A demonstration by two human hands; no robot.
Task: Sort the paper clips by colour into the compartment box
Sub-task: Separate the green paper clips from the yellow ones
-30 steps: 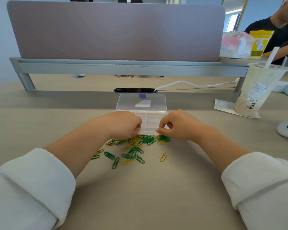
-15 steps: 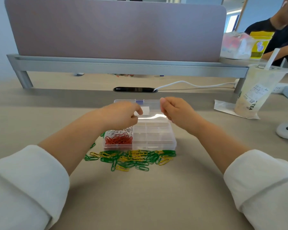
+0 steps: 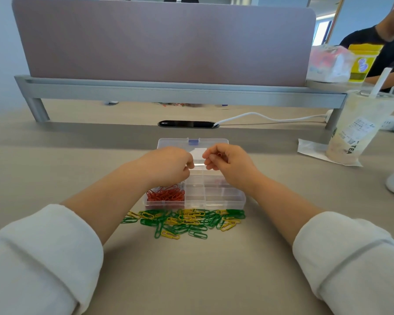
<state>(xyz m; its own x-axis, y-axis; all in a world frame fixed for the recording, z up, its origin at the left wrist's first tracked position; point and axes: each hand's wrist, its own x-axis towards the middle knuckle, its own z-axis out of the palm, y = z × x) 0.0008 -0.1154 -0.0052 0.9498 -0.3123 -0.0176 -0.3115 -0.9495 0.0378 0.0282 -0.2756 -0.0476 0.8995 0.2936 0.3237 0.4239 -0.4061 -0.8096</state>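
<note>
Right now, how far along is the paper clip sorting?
Red clips already sit in one compartment of the box. The right hand pinches what looks like another red clip. The green and yellow pile lies unsorted on the table.

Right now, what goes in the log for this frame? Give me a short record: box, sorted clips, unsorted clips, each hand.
box: clear compartment box, lid open and lying back
sorted: red clips in near-left compartment
unsorted: green and yellow clips piled on table, in front of box
left hand: curled over box; contents hidden
right hand: pinches what looks like a single red clip
</note>
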